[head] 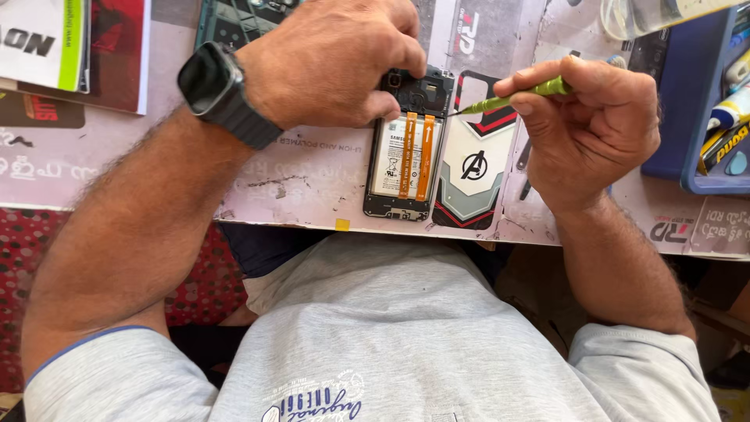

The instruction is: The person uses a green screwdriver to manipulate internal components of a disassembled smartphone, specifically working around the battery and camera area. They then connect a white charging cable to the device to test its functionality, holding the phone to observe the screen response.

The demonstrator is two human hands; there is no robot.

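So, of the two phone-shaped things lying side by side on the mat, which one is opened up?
The left one, the opened phone: its battery and two orange ribbon cables are exposed, and the left hand holds its top. The printed back cover beside it shows only artwork.

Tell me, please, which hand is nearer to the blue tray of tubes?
Right. The right hand, holding the green screwdriver, is just beside the blue tray; the left hand is across the opened phone.

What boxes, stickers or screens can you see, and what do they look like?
Smartwatch: on the left wrist, dark rounded square screen, black band.
Battery label: white rectangle inside the opened phone, crossed by two orange strips.
Booklets: top left corner, white, green and red covers.
Tubes: in the blue tray, far right, white and yellow.
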